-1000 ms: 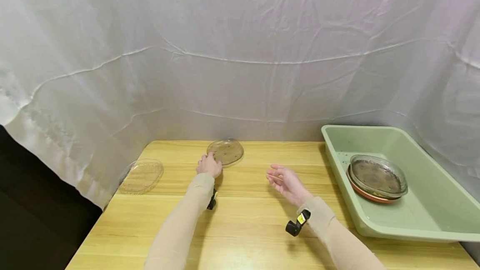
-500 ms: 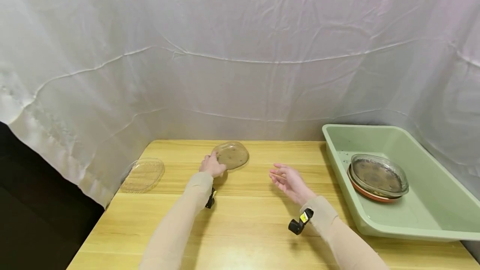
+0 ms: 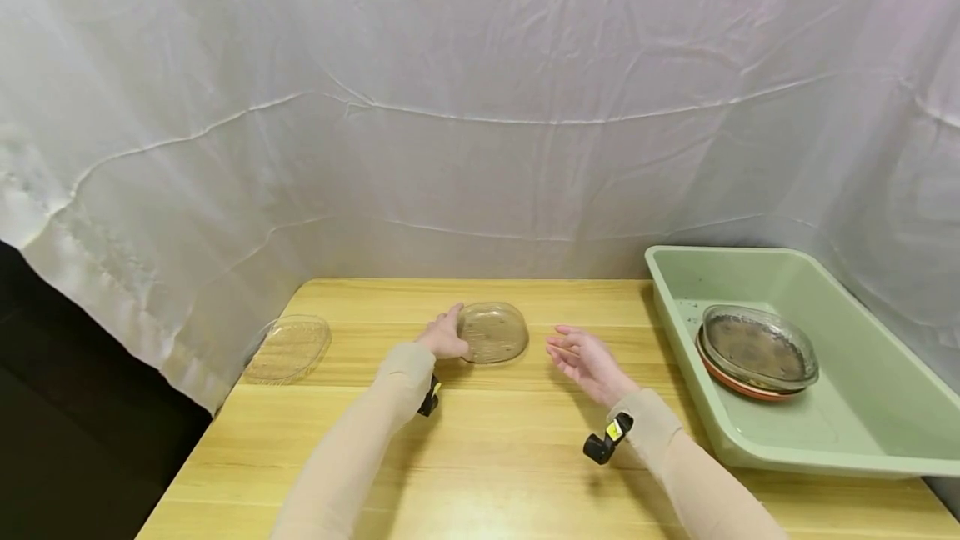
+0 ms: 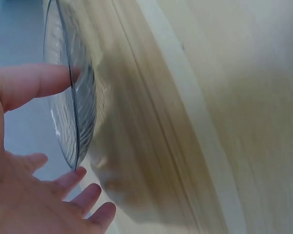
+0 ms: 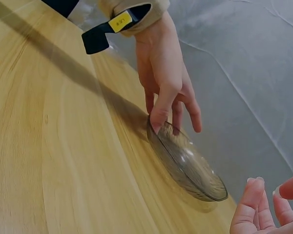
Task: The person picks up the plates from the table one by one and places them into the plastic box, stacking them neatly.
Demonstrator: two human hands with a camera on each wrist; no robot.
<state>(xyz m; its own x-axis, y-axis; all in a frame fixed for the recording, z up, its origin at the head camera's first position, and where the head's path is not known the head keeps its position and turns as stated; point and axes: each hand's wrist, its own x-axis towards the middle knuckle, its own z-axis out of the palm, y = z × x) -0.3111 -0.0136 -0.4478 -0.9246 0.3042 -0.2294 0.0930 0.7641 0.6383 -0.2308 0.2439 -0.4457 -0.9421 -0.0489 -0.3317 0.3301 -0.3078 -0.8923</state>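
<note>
My left hand (image 3: 444, 336) pinches the near rim of a shallow, see-through glass dish (image 3: 492, 333) near the back middle of the table. In the left wrist view the thumb lies over the rim, with the fingertips at the dish's ribbed outer side (image 4: 88, 107). Seen from the right wrist, the dish (image 5: 188, 163) is tilted and close over the wood. My right hand (image 3: 588, 363) hovers to the right of the dish, fingers loosely curled and holding nothing. Its fingertips (image 5: 254, 187) stand apart from the dish's far end.
Another clear glass plate (image 3: 288, 348) lies at the table's left edge. A large green tub (image 3: 693, 394) stands on the right, with a stack inside: a glass dish (image 3: 759, 348) over an orange-red plate (image 3: 750, 390). Grey cloth (image 3: 480, 173) hangs behind the wooden table (image 3: 480, 457).
My left hand has taken the glass dish by its rim and brought it right and nearer, away from the back edge. The right hand has drifted slightly right.
</note>
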